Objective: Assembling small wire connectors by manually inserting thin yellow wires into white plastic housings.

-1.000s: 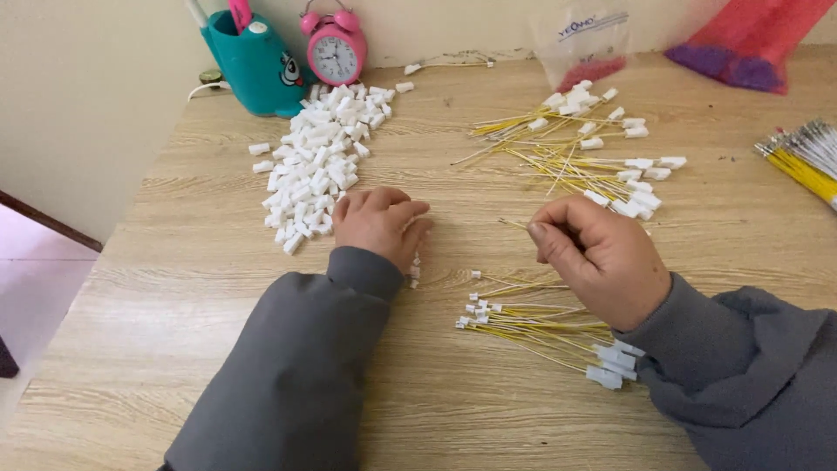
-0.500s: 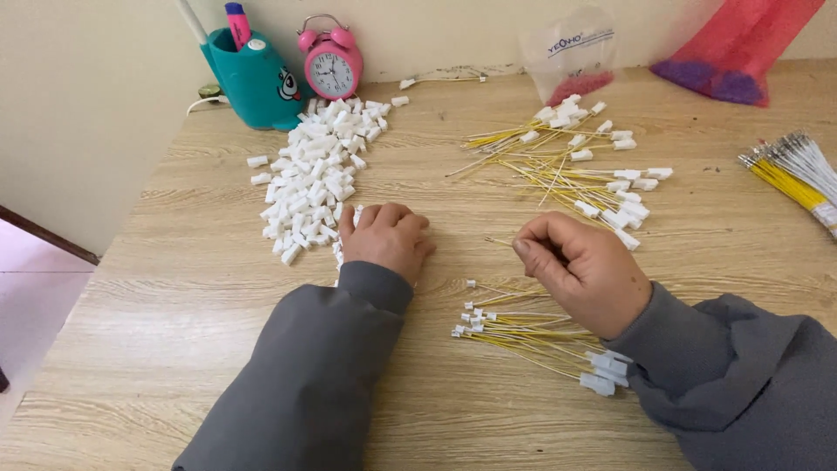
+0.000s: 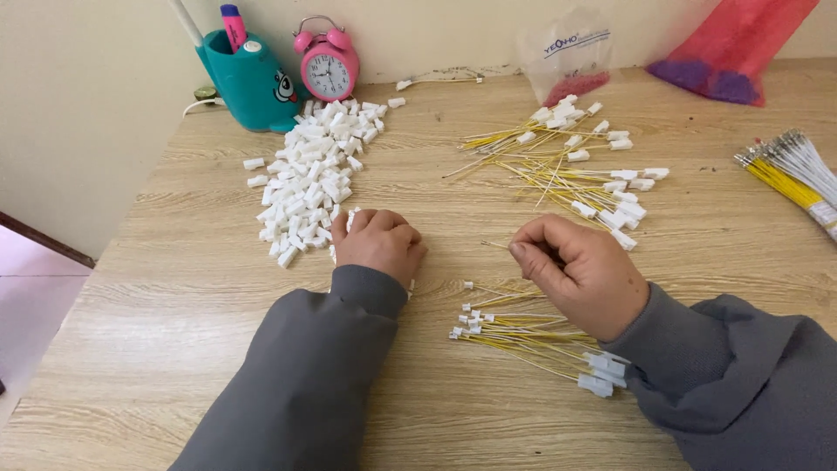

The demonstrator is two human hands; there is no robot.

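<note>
Resting curled at the connector pile (image 3: 314, 174): left hand (image 3: 379, 244); right hand (image 3: 580, 270) pinches one yellow wire (image 3: 499, 245); two wire bunches on table (image 3: 174, 288)

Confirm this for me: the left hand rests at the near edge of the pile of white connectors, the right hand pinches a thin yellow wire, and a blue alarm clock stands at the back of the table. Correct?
Not quite: the alarm clock is pink, not blue, as the head view shows. The rest holds: the left hand rests at the near edge of the pile of white connectors, and the right hand pinches a thin yellow wire. The clock stands at the back of the table.
</note>
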